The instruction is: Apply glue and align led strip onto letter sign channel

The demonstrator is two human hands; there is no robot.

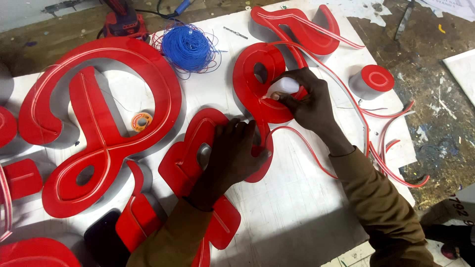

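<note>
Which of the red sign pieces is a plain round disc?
The small red round cap at the white board's right edge; the other red pieces are curved letter shapes.

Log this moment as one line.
left hand: pressing red curved sign letter | right hand: holding small white squeeze bottle | surface: white board

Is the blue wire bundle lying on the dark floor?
No, the blue wire bundle lies on the white board, above the red letters.

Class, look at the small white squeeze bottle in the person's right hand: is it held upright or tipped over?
Tipped. The small white squeeze bottle lies slanted in the right hand, its narrow end pointing down-left onto the red curved sign letter.
</note>
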